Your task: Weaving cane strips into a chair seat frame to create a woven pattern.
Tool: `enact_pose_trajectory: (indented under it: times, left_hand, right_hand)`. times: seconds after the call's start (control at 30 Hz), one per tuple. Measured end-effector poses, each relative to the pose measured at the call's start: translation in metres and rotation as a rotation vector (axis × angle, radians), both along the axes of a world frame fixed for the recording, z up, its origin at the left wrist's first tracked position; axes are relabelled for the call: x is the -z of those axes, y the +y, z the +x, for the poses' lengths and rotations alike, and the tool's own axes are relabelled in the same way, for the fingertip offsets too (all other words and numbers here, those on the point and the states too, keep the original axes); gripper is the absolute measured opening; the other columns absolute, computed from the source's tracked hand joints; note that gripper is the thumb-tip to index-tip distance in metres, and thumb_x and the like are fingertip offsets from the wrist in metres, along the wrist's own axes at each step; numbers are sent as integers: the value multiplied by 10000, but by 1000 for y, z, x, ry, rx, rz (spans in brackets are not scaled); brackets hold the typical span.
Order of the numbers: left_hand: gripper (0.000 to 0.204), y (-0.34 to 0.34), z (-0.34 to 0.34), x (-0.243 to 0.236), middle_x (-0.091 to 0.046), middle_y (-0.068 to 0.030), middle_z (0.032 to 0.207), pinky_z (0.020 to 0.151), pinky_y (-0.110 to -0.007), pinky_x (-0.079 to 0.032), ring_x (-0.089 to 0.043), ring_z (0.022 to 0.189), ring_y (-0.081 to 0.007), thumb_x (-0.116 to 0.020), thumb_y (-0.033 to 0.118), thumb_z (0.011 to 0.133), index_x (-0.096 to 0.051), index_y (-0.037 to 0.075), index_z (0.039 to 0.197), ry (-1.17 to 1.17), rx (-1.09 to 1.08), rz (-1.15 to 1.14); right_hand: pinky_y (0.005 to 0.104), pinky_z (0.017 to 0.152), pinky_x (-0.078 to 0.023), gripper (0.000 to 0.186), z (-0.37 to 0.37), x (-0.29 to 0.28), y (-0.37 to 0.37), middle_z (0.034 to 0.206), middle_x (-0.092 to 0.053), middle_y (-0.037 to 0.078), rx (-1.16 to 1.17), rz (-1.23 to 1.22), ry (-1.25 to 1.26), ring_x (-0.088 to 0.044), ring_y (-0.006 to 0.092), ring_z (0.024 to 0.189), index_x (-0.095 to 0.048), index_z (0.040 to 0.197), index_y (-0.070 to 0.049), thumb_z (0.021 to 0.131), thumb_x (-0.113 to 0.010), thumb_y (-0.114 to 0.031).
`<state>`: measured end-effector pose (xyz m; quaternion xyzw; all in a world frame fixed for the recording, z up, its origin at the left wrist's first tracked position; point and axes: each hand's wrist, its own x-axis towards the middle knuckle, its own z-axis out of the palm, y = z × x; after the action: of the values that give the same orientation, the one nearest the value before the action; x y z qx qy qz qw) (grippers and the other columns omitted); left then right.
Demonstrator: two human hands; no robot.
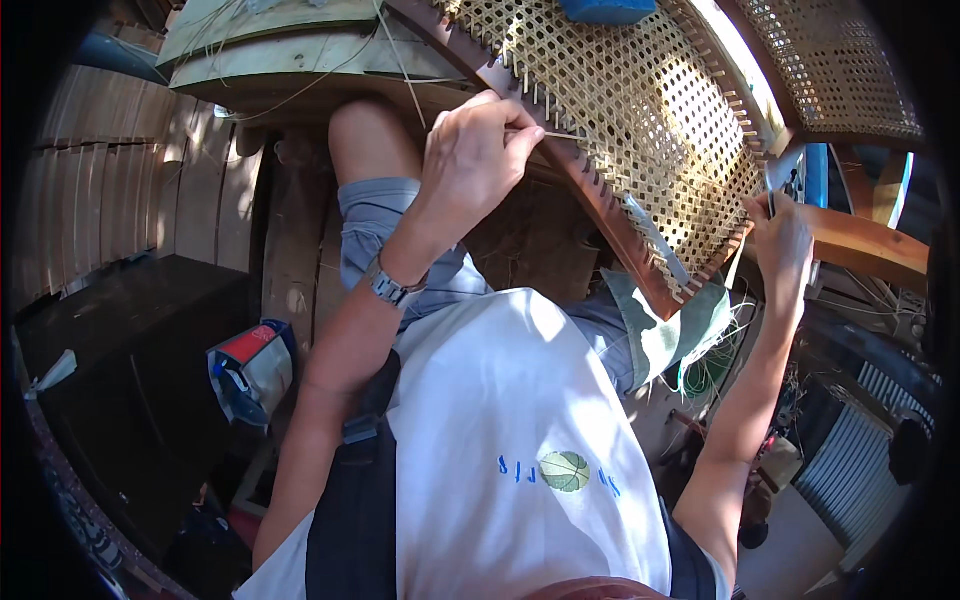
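A panel of woven cane (640,120) fills a reddish-brown wooden frame (598,205) in front of me. Short pegs stand in a row of holes along its edges. My left hand (475,150), a metal watch on its wrist, is closed at the frame's left rail. Its thumb and finger pinch a thin cane strand (565,135) that runs onto the weave. My right hand (782,240) is closed beside the frame's right corner. A slim tool (770,190), dark with a metallic part, sticks up from its fingers; its exact kind is unclear.
A blue object (608,10) rests on the weave's far part. Another cane panel (840,65) is at the upper right. Pale boards (270,55) lie at the far left, above a dark box (130,370) and a bag (250,370). Green cloth (705,325) and loose strands hang below the frame.
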<state>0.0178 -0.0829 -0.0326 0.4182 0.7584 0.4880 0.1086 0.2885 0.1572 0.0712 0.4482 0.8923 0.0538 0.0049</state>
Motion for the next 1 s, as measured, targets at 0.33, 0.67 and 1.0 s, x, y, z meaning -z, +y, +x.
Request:
enact_pose_trajectory:
  times: [0.33, 0.67, 1.0]
  left_hand:
    - [158, -36, -4, -39, -651, 5, 888, 667, -188, -435, -555, 757, -35, -678, 114, 969, -723, -16, 1047, -459, 207, 67]
    - [174, 14, 17, 21, -679, -110, 866, 702, -312, -519, -664, 753, -185, -727, 152, 900, -723, 35, 1029, -366, 102, 245]
    - [117, -4, 29, 28, -632, -73, 869, 631, -251, -516, -624, 685, -131, -718, 74, 893, -737, 35, 1002, -432, -112, 211]
  right_hand:
    - [260, 824, -565, 286, -129, 37, -106, 1101, -718, 109, -561, -1034, 756, -694, 141, 983, -684, 1213, -22, 931, -647, 10]
    - [204, 683, -480, 141, -122, 41, -105, 919, -729, 6, -423, -586, 728, -603, 48, 758, -742, 1035, -19, 894, -739, -25]
    - [253, 696, -519, 109, -124, 32, -111, 864, -711, 57, -404, -309, 503, -652, 100, 754, -726, 990, -23, 888, -726, -63]
